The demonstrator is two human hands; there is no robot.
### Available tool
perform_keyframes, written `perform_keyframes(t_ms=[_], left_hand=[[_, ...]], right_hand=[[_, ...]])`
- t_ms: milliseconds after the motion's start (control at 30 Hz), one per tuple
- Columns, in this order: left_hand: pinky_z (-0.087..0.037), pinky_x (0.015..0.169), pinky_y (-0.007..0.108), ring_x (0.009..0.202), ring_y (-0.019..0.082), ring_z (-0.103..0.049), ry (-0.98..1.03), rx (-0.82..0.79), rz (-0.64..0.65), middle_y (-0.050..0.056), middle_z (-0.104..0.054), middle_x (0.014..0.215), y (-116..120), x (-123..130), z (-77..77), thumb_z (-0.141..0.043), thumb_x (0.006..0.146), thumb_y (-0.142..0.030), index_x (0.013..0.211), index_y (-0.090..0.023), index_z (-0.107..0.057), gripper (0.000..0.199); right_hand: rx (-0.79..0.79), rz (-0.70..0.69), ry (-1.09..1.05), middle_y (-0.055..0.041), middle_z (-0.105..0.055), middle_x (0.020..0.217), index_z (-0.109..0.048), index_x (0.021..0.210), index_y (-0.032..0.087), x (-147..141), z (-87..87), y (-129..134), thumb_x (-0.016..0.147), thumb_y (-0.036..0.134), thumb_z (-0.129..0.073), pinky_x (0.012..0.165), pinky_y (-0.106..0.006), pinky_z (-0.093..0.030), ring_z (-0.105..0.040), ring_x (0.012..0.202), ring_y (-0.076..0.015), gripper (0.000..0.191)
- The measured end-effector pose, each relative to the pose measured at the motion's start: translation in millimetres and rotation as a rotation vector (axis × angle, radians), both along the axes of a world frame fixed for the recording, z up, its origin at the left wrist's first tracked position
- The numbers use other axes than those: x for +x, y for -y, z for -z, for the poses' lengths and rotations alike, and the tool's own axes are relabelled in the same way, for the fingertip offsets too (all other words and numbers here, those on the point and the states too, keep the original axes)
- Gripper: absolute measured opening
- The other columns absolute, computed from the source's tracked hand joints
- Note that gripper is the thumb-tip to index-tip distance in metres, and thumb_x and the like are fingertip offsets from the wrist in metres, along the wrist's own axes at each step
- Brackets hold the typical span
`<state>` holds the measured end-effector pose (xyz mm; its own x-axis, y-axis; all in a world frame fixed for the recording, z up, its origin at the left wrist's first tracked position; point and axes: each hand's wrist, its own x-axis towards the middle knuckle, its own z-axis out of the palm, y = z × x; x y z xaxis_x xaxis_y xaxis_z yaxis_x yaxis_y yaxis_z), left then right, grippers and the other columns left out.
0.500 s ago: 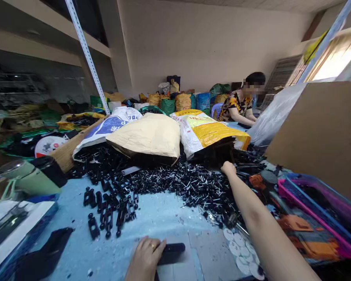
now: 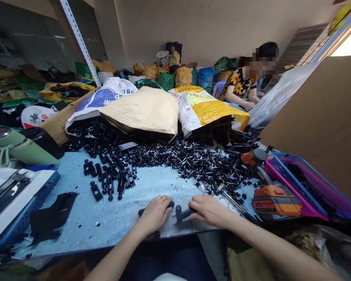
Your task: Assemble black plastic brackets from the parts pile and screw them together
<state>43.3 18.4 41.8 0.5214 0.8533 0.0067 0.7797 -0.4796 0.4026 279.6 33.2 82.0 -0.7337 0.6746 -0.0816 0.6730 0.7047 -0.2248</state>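
Note:
Near the front edge of the blue-covered table, my left hand (image 2: 156, 212) is closed over a black plastic bar (image 2: 171, 204), whose end pokes out by the fingertips. To its right, my right hand (image 2: 209, 210) grips a second black plastic bar (image 2: 183, 215) with an upturned end, slightly blurred. Most of both bars is hidden beneath the fingers. Beyond my hands lies a heap of small black parts with silver pins (image 2: 190, 156). Several black slotted links (image 2: 110, 187) are laid out to the left.
An orange cordless drill (image 2: 276, 199) lies at right beside a pink and blue basket (image 2: 298, 187); a hammer (image 2: 229, 195) lies nearer. Three sacks, including a beige one (image 2: 146, 111), spill black parts. A green flask (image 2: 20, 146) stands left. A co-worker (image 2: 240, 86) sits behind.
My right hand has come back from the yellow sack's mouth to the table front with a black bar. My left hand stays near the front edge. The view has tilted down.

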Motion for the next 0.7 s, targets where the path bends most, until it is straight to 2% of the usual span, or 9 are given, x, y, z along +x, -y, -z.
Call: perform_keyframes(t_ms=[67,133,233,300,367,533,700], left_hand=[[-0.038,0.087,0.035,0.101,0.020,-0.047,0.004,-0.022,0.000,0.007,-0.053,0.108,0.6,0.1,-2.5,-0.037,0.086,-0.023,0.119,-0.021,-0.043,0.034],[-0.036,0.088,0.036,0.104,0.021,-0.045,0.007,-0.031,-0.008,0.007,-0.052,0.110,3.2,0.6,-4.8,-0.038,0.085,-0.027,0.117,-0.021,-0.044,0.033],[-0.037,0.084,0.037,0.098,0.024,-0.047,0.013,-0.022,-0.023,0.006,-0.053,0.103,8.5,2.2,-7.6,-0.049,0.076,-0.048,0.107,-0.021,-0.047,0.041],[-0.038,0.080,0.038,0.092,0.025,-0.049,0.016,0.001,-0.054,0.006,-0.054,0.098,11.6,2.4,-7.9,-0.058,0.064,-0.058,0.105,-0.021,-0.046,0.056],[-0.039,0.078,0.037,0.091,0.025,-0.050,0.035,0.030,-0.080,0.006,-0.054,0.097,13.7,1.1,-6.6,-0.061,0.060,-0.058,0.106,-0.021,-0.044,0.062],[-0.040,0.073,0.032,0.087,0.023,-0.053,0.111,0.067,-0.038,0.005,-0.056,0.093,15.3,-4.9,-1.7,-0.055,0.072,-0.046,0.102,-0.021,-0.044,0.041],[-0.040,0.070,0.031,0.083,0.021,-0.055,0.153,0.091,-0.043,0.005,-0.058,0.090,16.1,-6.0,-1.4,-0.056,0.071,-0.046,0.096,-0.020,-0.045,0.038]], right_hand=[[0.044,-0.050,0.045,-0.0053,-0.056,0.083,-0.053,0.085,0.018,-10.1,13.7,17.3,0.087,0.047,-0.035,0.064,-0.027,-0.035,-0.053,0.075,-0.0172,0.034],[0.065,-0.030,0.071,-0.0046,-0.056,0.081,-0.053,0.085,0.018,-16.6,25.3,22.4,0.087,0.047,-0.036,0.062,-0.026,-0.034,-0.053,0.073,-0.0164,0.034],[0.093,0.019,0.082,-0.0031,-0.056,0.080,-0.052,0.085,0.018,-23.5,32.2,22.0,0.087,0.047,-0.037,0.058,-0.025,-0.032,-0.052,0.070,-0.0153,0.032],[0.136,0.059,0.073,-0.0029,-0.055,0.080,-0.052,0.085,0.019,-27.5,29.3,23.2,0.087,0.046,-0.037,0.058,-0.026,-0.031,-0.052,0.070,-0.0153,0.031],[0.188,0.084,0.061,-0.0033,-0.055,0.081,-0.051,0.085,0.019,-31.5,22.9,26.1,0.088,0.044,-0.037,0.059,-0.027,-0.030,-0.051,0.073,-0.0160,0.029],[0.292,0.072,0.093,-0.0036,-0.054,0.080,-0.051,0.086,0.019,-40.0,5.1,29.6,0.088,0.039,-0.039,0.059,-0.029,-0.027,-0.048,0.072,-0.0168,0.023],[0.302,0.029,0.089,-0.0035,-0.054,0.080,-0.050,0.084,0.019,-43.7,-2.0,28.2,0.088,0.039,-0.041,0.059,-0.029,-0.026,-0.048,0.072,-0.0165,0.023]])
